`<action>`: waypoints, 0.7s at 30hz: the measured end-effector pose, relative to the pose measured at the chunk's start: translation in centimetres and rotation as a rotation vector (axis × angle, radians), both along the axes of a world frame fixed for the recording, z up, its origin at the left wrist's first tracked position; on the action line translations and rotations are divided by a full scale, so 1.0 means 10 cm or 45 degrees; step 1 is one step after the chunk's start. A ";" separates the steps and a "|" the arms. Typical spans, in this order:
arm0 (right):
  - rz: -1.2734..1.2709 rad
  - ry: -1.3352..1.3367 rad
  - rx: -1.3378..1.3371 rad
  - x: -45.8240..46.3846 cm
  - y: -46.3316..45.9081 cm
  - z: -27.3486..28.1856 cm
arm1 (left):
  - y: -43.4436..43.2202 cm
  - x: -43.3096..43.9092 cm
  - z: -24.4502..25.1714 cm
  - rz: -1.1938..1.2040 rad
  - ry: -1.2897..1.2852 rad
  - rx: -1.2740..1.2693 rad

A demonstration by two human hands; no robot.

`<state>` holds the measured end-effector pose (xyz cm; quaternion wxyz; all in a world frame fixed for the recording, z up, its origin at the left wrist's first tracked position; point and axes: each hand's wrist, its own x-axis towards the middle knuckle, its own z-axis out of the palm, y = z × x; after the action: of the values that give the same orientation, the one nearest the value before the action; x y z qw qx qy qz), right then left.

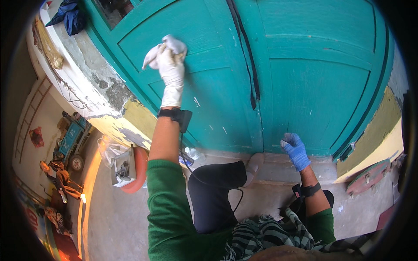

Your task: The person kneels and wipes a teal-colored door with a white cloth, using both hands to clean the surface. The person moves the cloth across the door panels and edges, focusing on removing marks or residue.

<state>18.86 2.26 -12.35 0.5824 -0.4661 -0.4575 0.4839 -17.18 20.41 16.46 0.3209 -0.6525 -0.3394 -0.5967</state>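
My left hand (170,70), in a white glove, grips a crumpled white cloth (177,45) against the left leaf of a teal panelled wooden door (212,98). Blur softens the cloth and the fingers. My right hand (296,153) wears a blue glove with greyish fingertips and is beside the bottom of the right door leaf (316,91). Its fingers are curled; whether anything is in them cannot be made out. A black fabric strip (247,53) hangs down where the leaves meet. A few pale marks show on the left leaf, below the cloth.
A grey box (124,171) of small items rests on a red round stool (143,169), beside a clear plastic bag (107,148). A plastic bottle (193,153) stands by the doorstep (294,169). A reddish board (369,179) lies right. A person (60,179) sits far left.
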 end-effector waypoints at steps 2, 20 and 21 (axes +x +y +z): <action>-0.011 0.008 -0.012 -0.01 -0.01 -0.01 | 0.06 -0.26 -0.06 0.033 -0.061 -0.026; 0.069 -0.042 -0.052 -0.14 0.06 -0.01 | -0.23 -0.50 0.13 0.109 -0.438 -0.404; 0.086 -0.057 -0.056 -0.16 0.07 -0.01 | -0.26 -0.44 0.15 0.005 -0.420 -0.409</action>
<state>17.27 2.92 -12.48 0.5450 -0.4737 -0.4751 0.5028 -21.57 17.78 17.98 0.1544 -0.5881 -0.4793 -0.6330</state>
